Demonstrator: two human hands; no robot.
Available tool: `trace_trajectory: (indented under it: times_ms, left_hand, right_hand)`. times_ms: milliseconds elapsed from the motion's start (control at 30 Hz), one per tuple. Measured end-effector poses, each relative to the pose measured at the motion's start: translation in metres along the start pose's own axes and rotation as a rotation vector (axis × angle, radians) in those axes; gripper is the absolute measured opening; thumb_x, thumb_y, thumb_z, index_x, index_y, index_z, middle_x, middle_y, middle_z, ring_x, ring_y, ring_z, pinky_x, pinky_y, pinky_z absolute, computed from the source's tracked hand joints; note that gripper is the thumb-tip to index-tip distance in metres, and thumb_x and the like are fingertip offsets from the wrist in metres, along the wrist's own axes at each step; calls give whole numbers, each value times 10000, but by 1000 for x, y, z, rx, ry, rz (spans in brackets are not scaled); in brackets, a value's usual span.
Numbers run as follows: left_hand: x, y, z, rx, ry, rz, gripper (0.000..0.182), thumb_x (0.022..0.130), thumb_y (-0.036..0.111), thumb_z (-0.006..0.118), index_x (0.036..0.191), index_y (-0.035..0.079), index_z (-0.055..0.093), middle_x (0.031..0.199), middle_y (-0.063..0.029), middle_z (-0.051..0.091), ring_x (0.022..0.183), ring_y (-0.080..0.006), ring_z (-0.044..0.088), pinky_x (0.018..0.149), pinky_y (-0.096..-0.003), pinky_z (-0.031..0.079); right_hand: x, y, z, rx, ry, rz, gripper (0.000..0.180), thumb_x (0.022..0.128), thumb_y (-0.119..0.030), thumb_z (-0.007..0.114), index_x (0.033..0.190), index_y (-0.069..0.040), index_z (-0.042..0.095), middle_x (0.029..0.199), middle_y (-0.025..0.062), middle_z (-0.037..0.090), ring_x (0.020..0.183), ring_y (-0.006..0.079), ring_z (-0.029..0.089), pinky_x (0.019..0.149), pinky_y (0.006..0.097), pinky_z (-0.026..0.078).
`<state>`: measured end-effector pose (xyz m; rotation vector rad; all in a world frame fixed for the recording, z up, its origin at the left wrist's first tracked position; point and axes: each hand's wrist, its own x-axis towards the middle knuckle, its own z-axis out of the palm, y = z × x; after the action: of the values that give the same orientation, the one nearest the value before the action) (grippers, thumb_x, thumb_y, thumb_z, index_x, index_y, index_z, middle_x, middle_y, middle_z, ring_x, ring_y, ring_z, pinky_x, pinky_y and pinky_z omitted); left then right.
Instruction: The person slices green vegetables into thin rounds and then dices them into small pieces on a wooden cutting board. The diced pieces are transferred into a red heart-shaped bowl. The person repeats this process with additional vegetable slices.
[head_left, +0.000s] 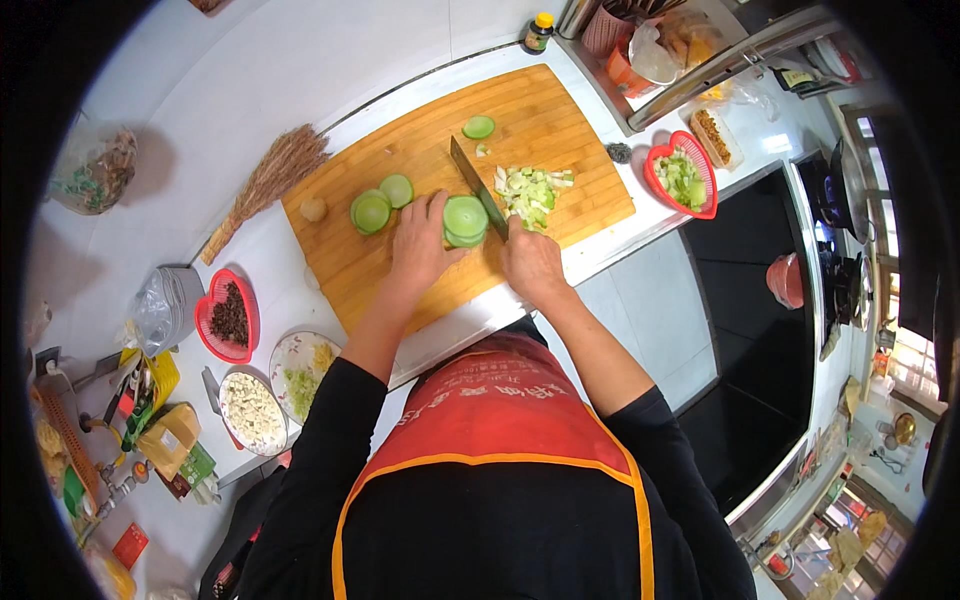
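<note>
My right hand (534, 261) grips the handle of a kitchen knife (478, 187), its blade pointing away from me across the wooden cutting board (420, 292). Left of the blade lies a stack of round green vegetable slices (465, 217), perhaps radish. My left hand (421, 241) rests against the stack's left side, fingers spread along it. Beyond that hand are several more green slices (373, 211). A single slice (478, 127) lies near the board's far edge. Chopped pale green pieces (529, 193) are heaped to the right of the knife.
A red heart-shaped basket (709, 172) of chopped vegetable stands right of the board. On the left are a whisk broom (262, 187), another red basket (253, 319) with dark bits, a bowl of white cubes (253, 412) and a plate (281, 352). A metal rack (720, 71) rises back right.
</note>
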<state>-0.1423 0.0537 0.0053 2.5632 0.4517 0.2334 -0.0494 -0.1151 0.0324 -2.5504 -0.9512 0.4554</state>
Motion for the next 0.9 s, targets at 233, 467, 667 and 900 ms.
trace_trajectory:
  times_ms: [233, 467, 667, 900]
  left_hand:
    - [-10, 6, 14, -95, 61, -154, 801, 660, 144, 855, 1342, 50, 445, 1251, -197, 494, 1148, -398, 497, 978, -452, 437]
    - [-32, 21, 14, -129, 85, -195, 722, 668, 133, 846, 1295, 64, 495, 1263, -211, 463, 1183, -397, 479, 970, -470, 442]
    - [-32, 17, 13, -101, 68, -38, 613, 698, 166, 827, 1243, 76, 562, 1351, -181, 464, 1200, -388, 474, 963, -454, 460]
    - [-45, 23, 21, -9, 233, 89, 463, 710, 172, 793, 1129, 71, 624, 1254, -151, 534, 1137, -368, 509, 930, -449, 465]
  right_hand:
    - [-2, -19, 7, 77, 11, 17, 209, 822, -92, 588, 971, 35, 515, 699, 279, 635, 697, 444, 642, 668, 529, 507]
    - [-12, -18, 0, 24, -44, -14, 183, 825, -88, 588, 938, 29, 506, 700, 275, 637, 691, 444, 641, 659, 522, 509]
    - [-15, -10, 2, -13, -57, -95, 150, 837, -94, 579, 909, 14, 503, 697, 270, 637, 687, 441, 645, 644, 516, 512]
    - [-13, 3, -15, -33, -57, -220, 159, 854, -101, 570, 945, 14, 507, 702, 244, 645, 679, 424, 647, 629, 508, 512]
